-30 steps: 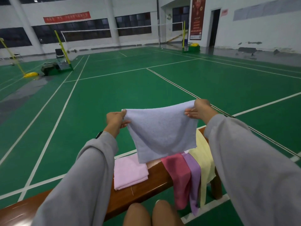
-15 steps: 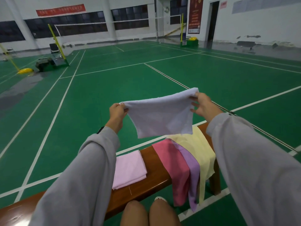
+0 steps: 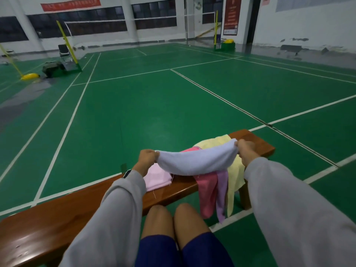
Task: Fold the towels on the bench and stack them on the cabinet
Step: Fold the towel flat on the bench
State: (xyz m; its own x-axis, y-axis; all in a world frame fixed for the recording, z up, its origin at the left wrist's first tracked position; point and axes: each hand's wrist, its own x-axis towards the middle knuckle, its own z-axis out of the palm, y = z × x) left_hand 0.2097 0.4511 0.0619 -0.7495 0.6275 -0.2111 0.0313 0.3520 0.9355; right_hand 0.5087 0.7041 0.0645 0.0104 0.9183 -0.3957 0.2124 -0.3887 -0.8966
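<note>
I'm looking across green court floor (image 3: 154,105), white lines (image 3: 123,76) crossing it, dull sheen lying on it. White wall (image 3: 308,26) running along right side. Dark windows (image 3: 81,24) sitting under red banner (image 3: 70,4) at far end. Yellow net post (image 3: 66,41) rising at left, black chair (image 3: 64,53) standing beside it. Red poster (image 3: 230,14) hanging near dark doorway (image 3: 252,20). Grey patch (image 3: 25,93) showing at left edge.

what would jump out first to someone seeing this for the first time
A pale lilac towel sags between the left hand and right hand, each gripping an end, low centre above the wooden bench. Under it a folded pink towel lies on the bench, while a rose towel, purple towel and yellow towel hang over its edge to the right. Beyond spreads the green badminton court.
</note>
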